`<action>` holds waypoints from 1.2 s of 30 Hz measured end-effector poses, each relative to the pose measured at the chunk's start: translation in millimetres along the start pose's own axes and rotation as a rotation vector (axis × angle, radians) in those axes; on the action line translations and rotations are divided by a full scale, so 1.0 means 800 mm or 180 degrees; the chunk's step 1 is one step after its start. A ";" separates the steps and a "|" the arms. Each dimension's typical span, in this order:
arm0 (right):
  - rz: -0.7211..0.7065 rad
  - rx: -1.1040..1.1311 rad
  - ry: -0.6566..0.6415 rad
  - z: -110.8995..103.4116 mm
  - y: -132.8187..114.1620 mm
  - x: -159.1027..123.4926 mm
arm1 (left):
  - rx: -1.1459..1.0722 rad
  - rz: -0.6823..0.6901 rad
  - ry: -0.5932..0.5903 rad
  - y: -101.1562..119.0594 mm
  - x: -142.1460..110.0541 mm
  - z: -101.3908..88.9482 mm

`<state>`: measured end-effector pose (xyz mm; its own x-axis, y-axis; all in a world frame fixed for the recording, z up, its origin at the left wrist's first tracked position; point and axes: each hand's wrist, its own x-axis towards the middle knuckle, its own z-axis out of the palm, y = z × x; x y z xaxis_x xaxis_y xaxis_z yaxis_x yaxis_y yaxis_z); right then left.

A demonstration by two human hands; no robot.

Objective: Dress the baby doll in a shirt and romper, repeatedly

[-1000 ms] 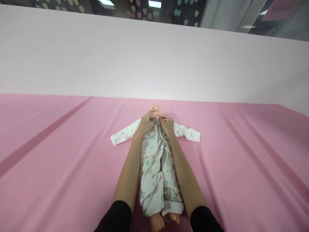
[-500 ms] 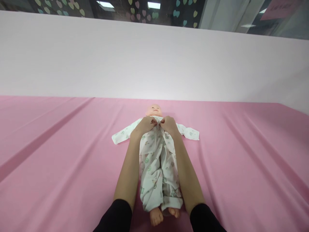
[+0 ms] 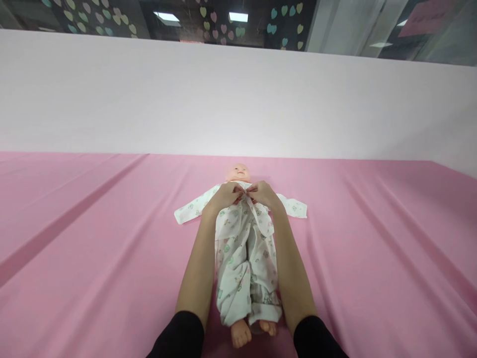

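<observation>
A baby doll (image 3: 238,172) lies on its back on the pink sheet (image 3: 93,238), head away from me, bare feet (image 3: 240,332) toward me. It wears a white printed sleepsuit (image 3: 244,258) with both sleeves spread out sideways. My left hand (image 3: 223,195) and my right hand (image 3: 264,193) meet at the suit's collar just below the doll's chin. Each hand pinches the fabric of the front opening, fingers closed. My forearms run along either side of the doll's body.
The pink sheet covers the whole surface and has long creases running diagonally. A pale pink wall (image 3: 238,99) rises behind it. Above the wall is a dark panel with paper hearts (image 3: 208,15).
My hands have slid slightly down from the doll's chin to the collar and drawn closer together. The doll's face now shows fully. The view has tilted a little.
</observation>
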<state>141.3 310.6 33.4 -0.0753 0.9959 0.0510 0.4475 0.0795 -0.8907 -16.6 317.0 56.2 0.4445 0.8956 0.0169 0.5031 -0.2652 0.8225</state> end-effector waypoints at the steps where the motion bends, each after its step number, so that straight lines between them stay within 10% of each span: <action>1: -0.0023 -0.0095 -0.0033 0.001 -0.001 -0.001 | -0.0080 -0.0048 0.0013 -0.001 0.001 0.000; 12: 0.0069 -0.0229 0.0139 0.006 -0.019 -0.009 | -0.0444 -0.0252 0.0231 0.001 0.000 0.002; 27: 0.0048 -0.0750 0.0344 0.013 -0.024 -0.012 | 0.1106 0.0209 0.0853 0.011 0.001 0.016; 36: 0.0428 0.0493 -0.0179 0.003 -0.005 -0.004 | 0.0289 0.0217 0.0684 -0.009 0.007 0.007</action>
<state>137.8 306.9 36.1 -0.0759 0.9926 -0.0945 0.3149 -0.0660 -0.9468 -13.6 322.2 47.4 0.3168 0.9274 0.1990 0.5463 -0.3499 0.7610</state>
